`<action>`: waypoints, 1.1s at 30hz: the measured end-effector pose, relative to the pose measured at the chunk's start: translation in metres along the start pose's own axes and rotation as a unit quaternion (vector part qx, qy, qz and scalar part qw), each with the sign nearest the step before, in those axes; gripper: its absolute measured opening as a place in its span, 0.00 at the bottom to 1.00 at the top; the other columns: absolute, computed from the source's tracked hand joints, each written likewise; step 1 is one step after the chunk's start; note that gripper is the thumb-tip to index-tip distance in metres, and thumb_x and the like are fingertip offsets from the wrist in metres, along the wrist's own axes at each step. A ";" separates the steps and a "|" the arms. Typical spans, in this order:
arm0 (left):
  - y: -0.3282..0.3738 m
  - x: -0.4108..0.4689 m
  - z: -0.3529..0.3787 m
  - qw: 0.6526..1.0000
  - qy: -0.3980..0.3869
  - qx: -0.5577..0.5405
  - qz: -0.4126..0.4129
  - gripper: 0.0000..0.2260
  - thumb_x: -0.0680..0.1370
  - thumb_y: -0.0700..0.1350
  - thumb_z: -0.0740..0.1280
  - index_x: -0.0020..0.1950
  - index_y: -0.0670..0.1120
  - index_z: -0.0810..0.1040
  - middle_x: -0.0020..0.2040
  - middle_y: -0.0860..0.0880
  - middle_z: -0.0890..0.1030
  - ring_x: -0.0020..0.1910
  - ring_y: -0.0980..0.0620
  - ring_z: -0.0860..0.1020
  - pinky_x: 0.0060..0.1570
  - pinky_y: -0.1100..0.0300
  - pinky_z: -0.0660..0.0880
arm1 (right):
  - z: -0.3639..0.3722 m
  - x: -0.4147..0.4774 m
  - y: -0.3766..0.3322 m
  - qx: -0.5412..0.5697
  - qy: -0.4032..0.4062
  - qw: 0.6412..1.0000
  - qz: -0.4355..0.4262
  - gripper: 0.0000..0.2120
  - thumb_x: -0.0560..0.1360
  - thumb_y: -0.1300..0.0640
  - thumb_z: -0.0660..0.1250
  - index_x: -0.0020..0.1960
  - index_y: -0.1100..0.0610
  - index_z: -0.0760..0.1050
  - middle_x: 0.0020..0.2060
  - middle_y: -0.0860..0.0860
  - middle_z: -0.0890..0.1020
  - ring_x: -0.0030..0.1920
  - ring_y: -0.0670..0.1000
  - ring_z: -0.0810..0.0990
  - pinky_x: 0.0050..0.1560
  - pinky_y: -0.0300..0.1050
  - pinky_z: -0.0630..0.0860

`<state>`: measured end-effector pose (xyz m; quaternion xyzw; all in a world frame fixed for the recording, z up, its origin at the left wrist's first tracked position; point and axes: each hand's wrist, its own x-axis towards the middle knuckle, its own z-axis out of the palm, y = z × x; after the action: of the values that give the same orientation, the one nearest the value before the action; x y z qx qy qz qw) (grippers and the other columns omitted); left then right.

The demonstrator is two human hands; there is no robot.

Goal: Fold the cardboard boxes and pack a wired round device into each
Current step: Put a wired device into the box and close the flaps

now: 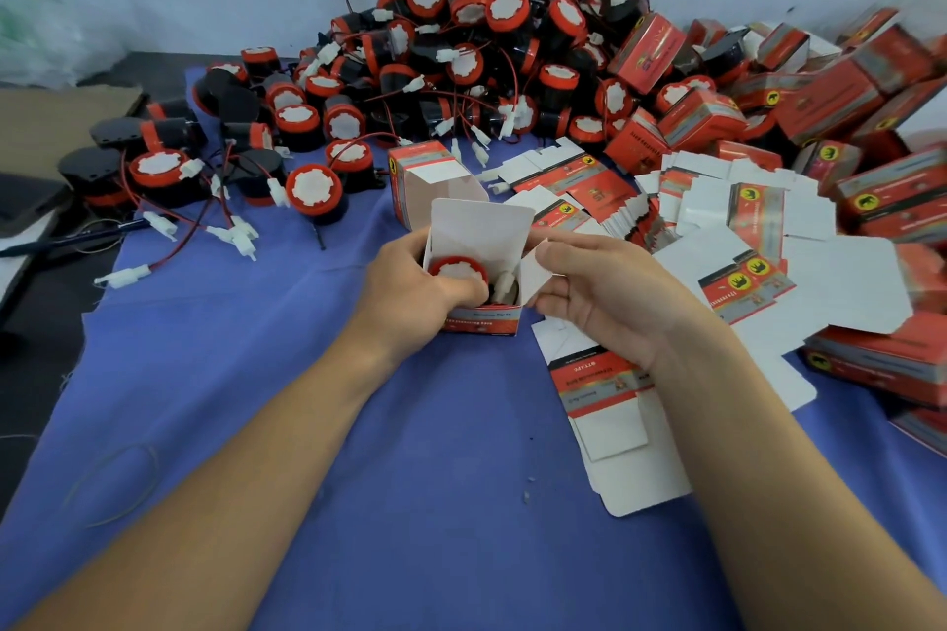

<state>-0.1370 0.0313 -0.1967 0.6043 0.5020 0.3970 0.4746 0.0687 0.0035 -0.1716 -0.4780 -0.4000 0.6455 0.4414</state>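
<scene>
A small red and white cardboard box point(479, 323) stands open-topped on the blue cloth at the centre, its lid flap point(479, 226) upright at the back. Inside sits a red and black round device point(457, 269) with its white plug beside it. My left hand point(410, 287) wraps the box's left side, its thumb pushing on the device. My right hand point(599, 292) holds the box's right side and pinches the white side flap point(535, 272).
A big heap of wired round devices point(461, 41) fills the back. An open folded box point(430, 179) stands just behind the hands. Flat box blanks point(615, 405) lie to the right, with filled boxes point(820, 97) piled at the far right. Brown cardboard point(56, 118) lies at the left.
</scene>
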 end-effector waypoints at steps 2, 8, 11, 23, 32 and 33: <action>-0.001 0.000 0.000 1.000 -0.001 0.003 0.003 0.15 0.64 0.48 0.75 0.49 0.59 0.84 0.47 0.59 0.87 0.47 0.60 0.84 0.48 0.56 0.81 | 0.002 0.001 0.002 -0.030 0.002 0.999 -0.023 0.09 0.80 0.58 0.70 0.58 0.57 0.84 0.47 0.55 0.86 0.38 0.49 0.81 0.42 0.40 0.81; -0.003 -0.003 0.000 0.996 -0.050 0.074 0.024 0.24 0.68 0.53 0.70 0.64 0.62 0.77 0.55 0.63 0.84 0.55 0.63 0.81 0.60 0.52 0.79 | 0.024 0.009 0.010 -0.283 0.097 0.949 -0.099 0.09 0.71 0.45 0.78 0.50 0.46 0.85 0.39 0.42 0.87 0.37 0.41 0.84 0.38 0.39 0.80; -0.002 -0.001 -0.003 0.992 -0.122 0.013 0.030 0.24 0.73 0.46 0.65 0.69 0.59 0.74 0.59 0.60 0.84 0.62 0.57 0.80 0.60 0.58 0.78 | 0.026 0.011 0.013 -0.315 0.116 0.937 -0.095 0.11 0.73 0.46 0.77 0.54 0.47 0.85 0.43 0.42 0.87 0.45 0.44 0.86 0.48 0.47 0.83; -0.003 0.005 -0.017 0.986 -0.136 -0.088 0.042 0.20 0.82 0.31 0.65 0.63 0.54 0.80 0.58 0.57 0.86 0.59 0.57 0.84 0.53 0.66 0.79 | 0.028 0.013 0.022 -0.247 0.169 0.941 -0.158 0.13 0.77 0.60 0.73 0.60 0.49 0.85 0.52 0.41 0.87 0.56 0.45 0.84 0.59 0.54 0.82; -0.001 0.005 -0.007 0.994 -0.020 -0.104 0.037 0.15 0.75 0.29 0.72 0.44 0.50 0.88 0.48 0.54 0.88 0.53 0.53 0.86 0.47 0.66 0.80 | 0.019 0.006 0.006 -0.263 0.065 0.953 -0.138 0.19 0.77 0.71 0.67 0.52 0.50 0.88 0.48 0.46 0.88 0.45 0.43 0.84 0.43 0.39 0.79; 0.001 0.006 -0.010 0.994 -0.032 -0.102 0.024 0.15 0.76 0.29 0.71 0.44 0.48 0.89 0.49 0.54 0.88 0.54 0.52 0.86 0.47 0.67 0.80 | 0.016 0.003 0.000 -0.269 0.033 0.956 -0.111 0.22 0.76 0.73 0.64 0.53 0.50 0.88 0.51 0.47 0.88 0.43 0.44 0.83 0.40 0.37 0.79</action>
<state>-0.1456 0.0389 -0.1935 0.5768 0.4285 0.4379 0.5403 0.0530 0.0044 -0.1688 -0.5524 -0.5945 0.4453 0.3783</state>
